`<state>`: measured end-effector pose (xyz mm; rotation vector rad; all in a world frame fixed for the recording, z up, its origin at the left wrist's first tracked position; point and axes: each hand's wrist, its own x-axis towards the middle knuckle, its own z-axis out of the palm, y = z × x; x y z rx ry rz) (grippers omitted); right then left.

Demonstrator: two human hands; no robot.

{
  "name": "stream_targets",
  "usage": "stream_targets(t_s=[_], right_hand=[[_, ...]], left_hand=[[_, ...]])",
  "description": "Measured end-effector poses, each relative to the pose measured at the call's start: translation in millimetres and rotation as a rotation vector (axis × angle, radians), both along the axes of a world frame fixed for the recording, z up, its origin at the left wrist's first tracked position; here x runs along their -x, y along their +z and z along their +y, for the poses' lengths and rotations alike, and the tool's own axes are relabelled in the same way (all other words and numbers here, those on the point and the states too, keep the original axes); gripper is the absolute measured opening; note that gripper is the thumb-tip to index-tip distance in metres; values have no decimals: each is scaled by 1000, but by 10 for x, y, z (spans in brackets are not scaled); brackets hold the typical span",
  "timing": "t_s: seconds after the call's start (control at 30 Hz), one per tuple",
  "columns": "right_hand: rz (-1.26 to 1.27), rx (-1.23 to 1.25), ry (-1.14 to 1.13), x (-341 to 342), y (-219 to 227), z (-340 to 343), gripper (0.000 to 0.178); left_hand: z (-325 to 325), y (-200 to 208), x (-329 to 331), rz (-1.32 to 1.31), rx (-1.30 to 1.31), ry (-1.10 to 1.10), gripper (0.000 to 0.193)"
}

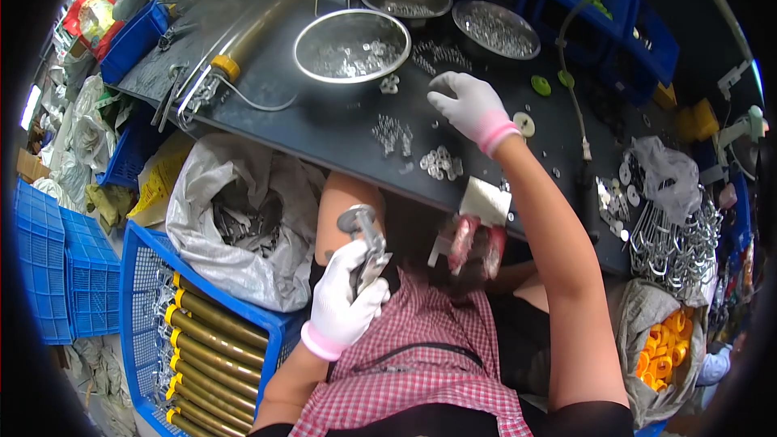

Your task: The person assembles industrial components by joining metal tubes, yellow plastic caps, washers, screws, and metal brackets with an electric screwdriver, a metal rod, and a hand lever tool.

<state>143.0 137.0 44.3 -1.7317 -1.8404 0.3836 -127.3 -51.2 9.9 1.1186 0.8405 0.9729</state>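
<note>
In my white-gloved left hand [344,299], closed in front of my lap, is a shiny metal fitting with a round disc [357,218] at its upper end. My right hand [471,107], also gloved in white with a pink cuff, hovers over the dark table [324,125]. Its fingers point left, slightly apart, and nothing shows between them. Nearest to it are a row of small metal parts [441,57], a cluster of small screws [392,134] and a pile of pale rings or nuts [441,163]. A steel bowl [299,61] with small shiny parts stands beyond.
Two more bowls [372,2] [530,53] stand at the back. Below left, a blue crate [133,340] holds several brass-coloured tubes, beside a white sack [190,218]. A red-handled clamp-like fixture [486,202] is at the table's front edge. Metal hooks [672,243] hang at the right.
</note>
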Motion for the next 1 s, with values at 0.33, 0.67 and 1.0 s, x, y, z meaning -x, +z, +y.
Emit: stream_targets(t_s=[0.33,0.67,1.0], right_hand=[[86,127,-25,328,-366,740,37],[56,-25,107,379,-466,654,27],[360,255,160,258,-122,416,16]], left_hand=[[132,-50,207,-36,70,230,51],[444,-131,186,-93,-60,372,55],[496,-77,355,342,-277,336,52]])
